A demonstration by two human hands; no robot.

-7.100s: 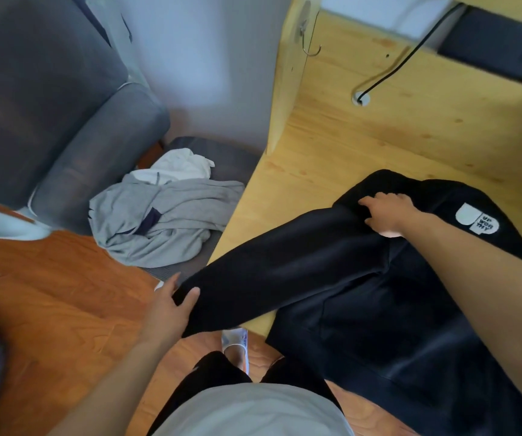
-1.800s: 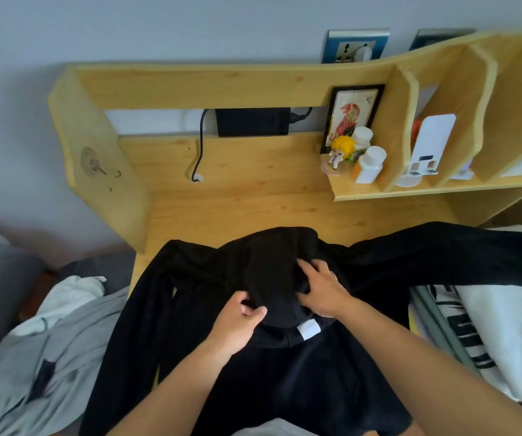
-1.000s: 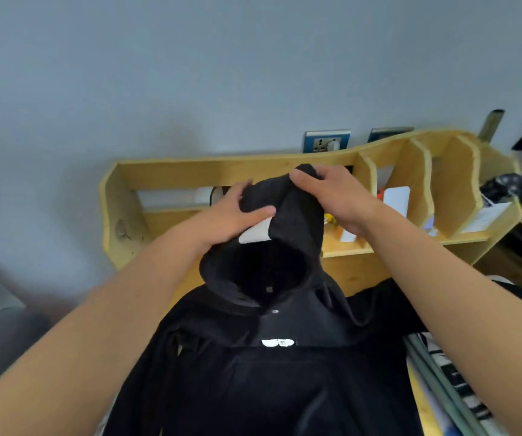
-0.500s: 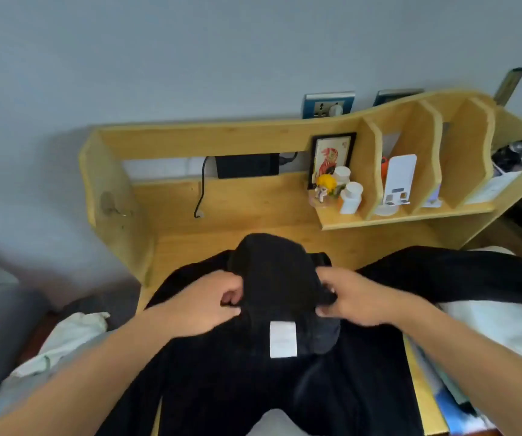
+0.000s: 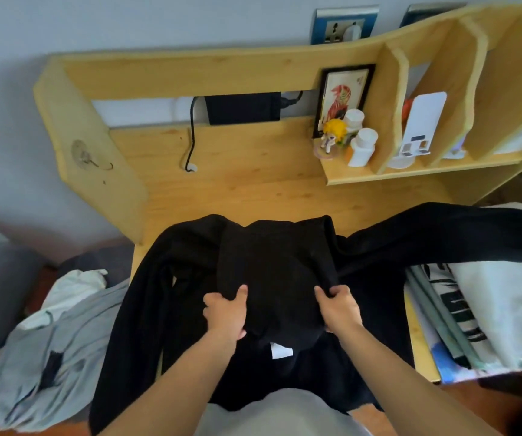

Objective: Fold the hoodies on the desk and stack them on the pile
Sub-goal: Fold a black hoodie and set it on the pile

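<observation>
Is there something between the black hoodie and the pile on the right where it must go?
Nothing visible blocks it. The black hoodie, held by both hands, lies beside the pile; its own right sleeve already drapes over the pile's top.

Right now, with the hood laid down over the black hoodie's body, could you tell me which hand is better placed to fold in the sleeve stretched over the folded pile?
The right hand: it grips the hood edge on the side where the sleeve crosses the pile.
</observation>
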